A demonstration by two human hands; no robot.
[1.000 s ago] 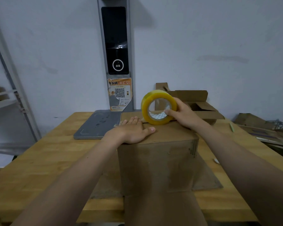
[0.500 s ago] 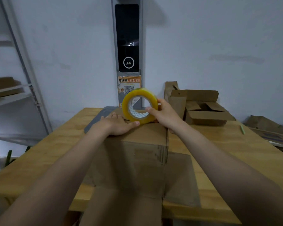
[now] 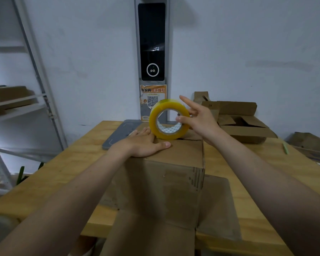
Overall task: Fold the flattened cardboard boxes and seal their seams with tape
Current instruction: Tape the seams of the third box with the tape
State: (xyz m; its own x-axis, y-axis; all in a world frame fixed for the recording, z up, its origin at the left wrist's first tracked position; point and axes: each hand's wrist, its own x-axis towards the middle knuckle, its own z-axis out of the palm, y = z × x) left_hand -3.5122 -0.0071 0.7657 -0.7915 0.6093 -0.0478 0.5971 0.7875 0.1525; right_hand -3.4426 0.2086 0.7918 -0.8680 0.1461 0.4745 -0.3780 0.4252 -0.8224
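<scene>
On top of the brown cardboard box (image 3: 175, 154), which stands on the wooden counter (image 3: 63, 172), your left hand (image 3: 142, 143) presses flat with straight fingers. Your right hand (image 3: 198, 119) pinches the yellow roll of tape (image 3: 166, 135) upright at the box's far edge, index finger raised, arm outstretched.

A plain white wall (image 3: 248, 43) fills the background, evenly lit, with faint scuffs. A grey post (image 3: 169, 52) runs up its middle, carrying a tall black screen (image 3: 151, 34) with a white ring near its lower end. Below the screen hangs an orange poster (image 3: 152, 93) with a QR code. In front stands a light wooden table (image 3: 72, 163). A grey pad (image 3: 122, 132) lies at its far edge by the post, and a green pen (image 3: 285, 148) lies far right. Pale metal shelving (image 3: 31, 52) stands at left.
</scene>
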